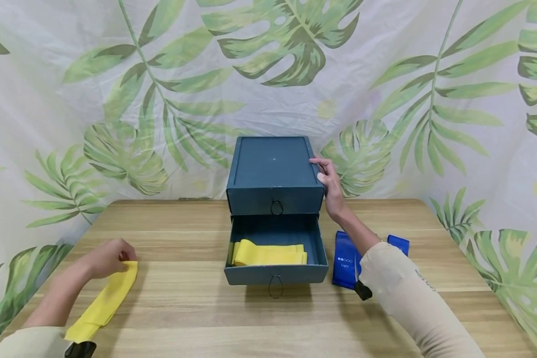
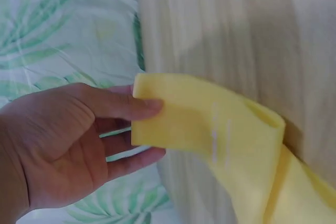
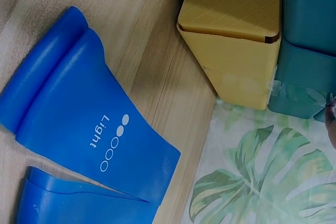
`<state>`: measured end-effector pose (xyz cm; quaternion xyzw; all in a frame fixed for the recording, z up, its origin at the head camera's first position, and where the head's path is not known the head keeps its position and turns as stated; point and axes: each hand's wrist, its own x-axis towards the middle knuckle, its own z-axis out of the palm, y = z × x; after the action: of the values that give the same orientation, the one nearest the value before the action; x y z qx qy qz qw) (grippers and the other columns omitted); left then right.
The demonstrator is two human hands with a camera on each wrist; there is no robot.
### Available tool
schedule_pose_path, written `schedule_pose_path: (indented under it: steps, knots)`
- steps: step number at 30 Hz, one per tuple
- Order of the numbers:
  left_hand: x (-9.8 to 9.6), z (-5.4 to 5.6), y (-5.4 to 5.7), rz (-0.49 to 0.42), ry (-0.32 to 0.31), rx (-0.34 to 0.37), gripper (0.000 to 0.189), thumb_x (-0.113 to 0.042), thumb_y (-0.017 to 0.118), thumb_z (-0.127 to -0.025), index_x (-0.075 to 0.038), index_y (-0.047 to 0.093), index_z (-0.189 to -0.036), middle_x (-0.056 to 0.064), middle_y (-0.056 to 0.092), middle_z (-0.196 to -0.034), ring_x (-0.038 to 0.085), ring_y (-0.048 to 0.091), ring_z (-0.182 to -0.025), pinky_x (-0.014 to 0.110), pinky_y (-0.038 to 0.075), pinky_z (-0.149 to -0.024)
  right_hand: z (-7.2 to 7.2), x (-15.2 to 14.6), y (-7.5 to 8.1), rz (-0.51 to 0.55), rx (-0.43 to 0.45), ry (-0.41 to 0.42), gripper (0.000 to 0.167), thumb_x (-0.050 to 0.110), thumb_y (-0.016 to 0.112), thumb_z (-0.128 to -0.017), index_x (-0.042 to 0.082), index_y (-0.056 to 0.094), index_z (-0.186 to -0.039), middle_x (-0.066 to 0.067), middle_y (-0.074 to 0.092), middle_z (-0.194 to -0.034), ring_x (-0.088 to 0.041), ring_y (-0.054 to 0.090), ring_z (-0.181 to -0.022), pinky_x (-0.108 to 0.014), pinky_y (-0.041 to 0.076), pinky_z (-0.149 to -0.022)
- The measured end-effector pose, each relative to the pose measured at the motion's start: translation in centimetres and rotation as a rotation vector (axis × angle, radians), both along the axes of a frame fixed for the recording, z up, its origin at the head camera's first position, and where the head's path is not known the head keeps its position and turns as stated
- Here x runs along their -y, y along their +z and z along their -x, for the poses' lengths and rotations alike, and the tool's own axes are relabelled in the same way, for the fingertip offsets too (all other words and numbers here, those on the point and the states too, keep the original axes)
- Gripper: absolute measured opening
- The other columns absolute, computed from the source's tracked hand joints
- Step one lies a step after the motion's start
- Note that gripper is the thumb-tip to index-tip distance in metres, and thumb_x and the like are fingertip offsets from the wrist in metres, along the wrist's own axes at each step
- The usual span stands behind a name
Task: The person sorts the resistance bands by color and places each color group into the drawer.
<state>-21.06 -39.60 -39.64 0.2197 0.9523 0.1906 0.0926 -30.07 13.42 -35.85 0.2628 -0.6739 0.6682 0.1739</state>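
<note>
My left hand (image 1: 109,258) pinches one end of a yellow resistance band (image 1: 105,303) between thumb and fingers. In the left wrist view the folded band (image 2: 210,114) trails away from the thumb over the wooden table. My right hand (image 1: 332,186) rests against the upper right edge of a dark blue-green drawer box (image 1: 273,161), fingertips on its top. Below the closed upper drawer (image 1: 250,201), the lower drawer (image 1: 246,275) is pulled out. Another folded yellow band (image 1: 268,254) lies inside it.
Blue resistance bands (image 1: 343,258), one printed "Light", lie right of the drawers, partly hidden by my right forearm. In the right wrist view a mustard-yellow box (image 3: 231,61) adjoins the blue-green unit (image 3: 304,77). A leaf-patterned cloth (image 1: 277,99) hangs behind the table (image 1: 183,308).
</note>
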Motion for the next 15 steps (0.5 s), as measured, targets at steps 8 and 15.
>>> schedule_pose_path:
  steps: [8,15]
  knots:
    - [-4.5,-0.6,3.0,-0.159,-0.078,0.016,0.017,0.011,0.069,-0.083,-0.004,0.063,-0.087,-0.004,0.051,-0.078,0.004,0.044,-0.069,0.025,0.04,-0.058,0.0,0.0,0.1,-0.002,0.008,-0.008,0.056,0.023,0.035,-0.095,-0.012,0.043,-0.137,-0.025,0.028,-0.163,-0.037,0.023,-0.155,-0.057,0.018,-0.123]
    - [-7.4,-1.7,6.2,-0.279,-0.128,0.013,0.029,0.011,0.066,-0.087,-0.002,0.064,-0.113,0.002,0.058,-0.091,0.007,0.056,-0.079,0.027,0.051,-0.062,-0.1,-0.1,0.1,-0.007,0.011,-0.003,0.056,0.022,0.035,-0.095,-0.012,0.042,-0.138,-0.028,0.024,-0.164,-0.038,0.022,-0.155,-0.059,0.017,-0.123]
